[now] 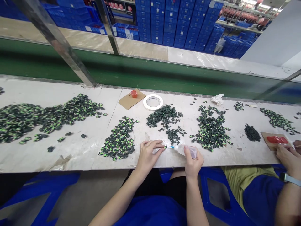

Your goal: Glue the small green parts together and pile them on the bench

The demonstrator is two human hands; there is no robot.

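Between thumb and fingertips, my left hand [148, 153] pinches a small black-and-green piece [166, 147] above the white tabletop. My right hand [194, 161] is wrapped round a clear squeeze bottle [185, 150] lying nearly level. Its thin blue tip points left and comes close to the small piece; whether they touch I cannot tell. Left of my left hand lies a heap of black-and-green pieces [119, 138]. Beyond my hands is a pile of small dark pieces [164, 116]. Another black-and-green heap [211, 128] lies past the right hand.
A white tape roll [153, 97] lies near a red cup [134, 93] on cardboard [127, 102]. Larger heaps [70, 110] spread left. At right, a co-worker's hands [288, 155] are beside red material [277, 139] on cardboard. A green belt [141, 70] runs behind a metal post [63, 53].
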